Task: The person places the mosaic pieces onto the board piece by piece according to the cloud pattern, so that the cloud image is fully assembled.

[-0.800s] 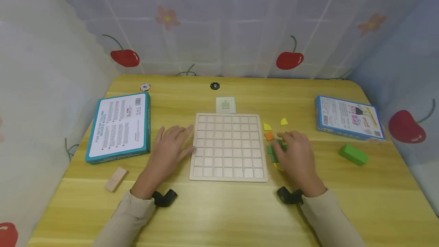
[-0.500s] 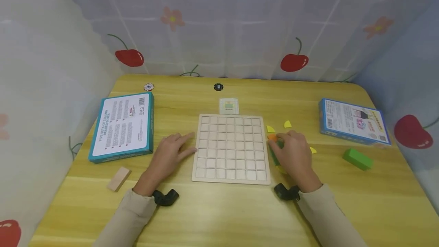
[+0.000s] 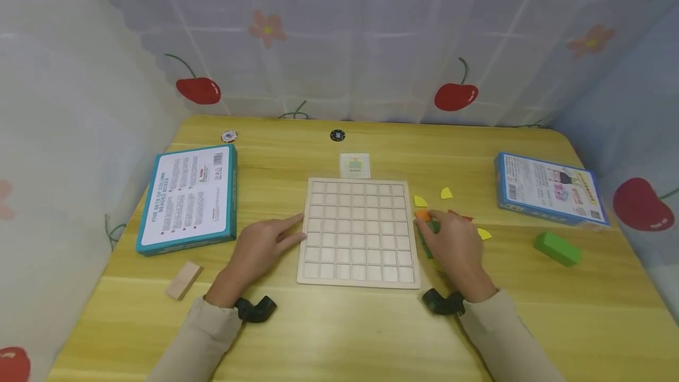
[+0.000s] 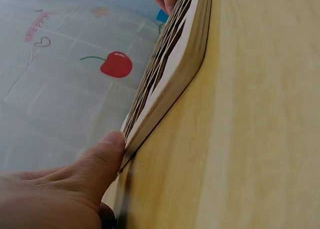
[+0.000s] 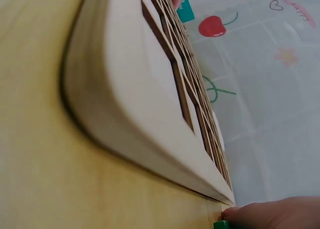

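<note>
A pale wooden grid board (image 3: 356, 231) lies flat mid-table. My left hand (image 3: 265, 246) rests beside its left edge with straight fingers, the thumb (image 4: 107, 149) touching the board's rim (image 4: 170, 64). My right hand (image 3: 453, 240) sits at the board's right edge over small coloured pieces, and thumb and forefinger pinch a green piece (image 3: 432, 229). An orange piece (image 3: 422, 214) lies just beyond the fingertips. In the right wrist view a fingertip (image 5: 265, 214) touches the green piece (image 5: 221, 224) by the board's corner (image 5: 150, 104). Other pieces under the palm are hidden.
Yellow half-rounds (image 3: 446, 193) and a red piece (image 3: 461, 216) lie right of the board. A teal box (image 3: 188, 196) lies left, a blue box (image 3: 549, 188) and green block (image 3: 557, 247) right, a wooden block (image 3: 183, 280) front left, a card (image 3: 354, 165) behind the board.
My right hand has slid left to the board's right edge, uncovering a yellow and a red piece. My left hand stays at the left edge.
</note>
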A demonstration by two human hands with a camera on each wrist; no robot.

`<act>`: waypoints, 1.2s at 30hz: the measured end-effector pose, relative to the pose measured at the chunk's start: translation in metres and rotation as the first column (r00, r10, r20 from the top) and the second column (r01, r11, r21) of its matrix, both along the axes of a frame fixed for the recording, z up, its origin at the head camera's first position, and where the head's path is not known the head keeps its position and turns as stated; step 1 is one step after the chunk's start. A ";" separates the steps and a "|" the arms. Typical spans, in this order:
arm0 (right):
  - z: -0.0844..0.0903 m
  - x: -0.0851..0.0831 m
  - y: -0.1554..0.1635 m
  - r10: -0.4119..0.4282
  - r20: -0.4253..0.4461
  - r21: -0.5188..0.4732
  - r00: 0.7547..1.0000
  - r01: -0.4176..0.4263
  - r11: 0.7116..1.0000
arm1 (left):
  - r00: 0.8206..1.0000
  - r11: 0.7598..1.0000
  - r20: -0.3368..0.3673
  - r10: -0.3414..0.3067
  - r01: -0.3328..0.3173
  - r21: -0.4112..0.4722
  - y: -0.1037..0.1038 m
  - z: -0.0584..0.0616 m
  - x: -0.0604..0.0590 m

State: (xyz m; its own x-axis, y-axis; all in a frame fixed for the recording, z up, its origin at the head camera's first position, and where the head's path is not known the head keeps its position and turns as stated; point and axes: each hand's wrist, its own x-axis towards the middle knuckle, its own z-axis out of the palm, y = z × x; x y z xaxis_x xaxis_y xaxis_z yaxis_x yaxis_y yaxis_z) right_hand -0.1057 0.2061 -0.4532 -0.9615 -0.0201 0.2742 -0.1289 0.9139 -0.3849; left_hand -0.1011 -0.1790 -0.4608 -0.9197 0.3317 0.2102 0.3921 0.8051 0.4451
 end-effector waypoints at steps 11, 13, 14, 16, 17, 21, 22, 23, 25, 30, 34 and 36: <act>0.004 0.001 -0.005 0.004 -0.018 -0.010 1.000 -0.004 1.000 | 0.999 1.000 -0.027 -0.020 0.021 0.016 -0.001 0.000 0.001; 0.008 0.000 -0.011 0.019 -0.011 -0.036 1.000 -0.020 0.999 | 0.999 1.000 -0.031 -0.018 0.019 0.014 -0.001 0.000 0.001; 0.009 0.000 -0.014 0.028 -0.001 -0.055 1.000 -0.028 0.998 | 0.999 1.000 -0.035 -0.017 0.018 0.015 -0.001 0.000 0.001; 0.013 -0.001 -0.020 0.049 0.021 -0.083 0.999 -0.047 0.995 | 0.999 1.000 -0.034 -0.014 0.014 0.016 -0.001 -0.001 0.001; 0.014 -0.002 -0.023 0.057 0.036 -0.095 0.998 -0.054 0.994 | 0.999 1.000 -0.033 -0.013 0.014 0.017 -0.001 -0.001 0.001; 0.020 -0.006 -0.033 0.099 0.077 -0.103 0.992 -0.091 0.990 | 0.999 1.000 -0.030 -0.013 0.014 0.018 0.000 -0.003 0.001; 0.021 -0.007 -0.036 0.115 0.083 -0.105 0.990 -0.107 0.989 | 0.999 1.000 -0.031 -0.013 0.014 0.017 0.000 -0.003 0.001; 0.022 -0.009 -0.038 0.130 0.093 -0.106 0.987 -0.120 0.987 | 0.999 1.000 -0.031 -0.013 0.014 0.017 0.000 -0.003 0.001; 0.025 -0.013 -0.042 0.169 0.104 -0.104 0.980 -0.158 0.982 | 0.999 1.000 -0.031 -0.012 0.012 0.017 0.000 -0.003 0.001; 0.034 -0.022 -0.054 0.254 0.184 -0.094 0.950 -0.241 0.966 | 1.000 1.000 -0.023 -0.005 0.005 0.014 0.000 -0.003 0.001; 0.040 -0.029 -0.065 0.291 0.241 -0.089 0.926 -0.278 0.956 | 1.000 1.000 -0.025 -0.007 0.007 0.010 0.001 -0.003 0.001; 0.041 -0.034 -0.070 0.313 0.240 -0.093 0.919 -0.299 0.950 | 1.000 1.000 -0.029 -0.007 0.007 0.011 0.001 -0.003 0.002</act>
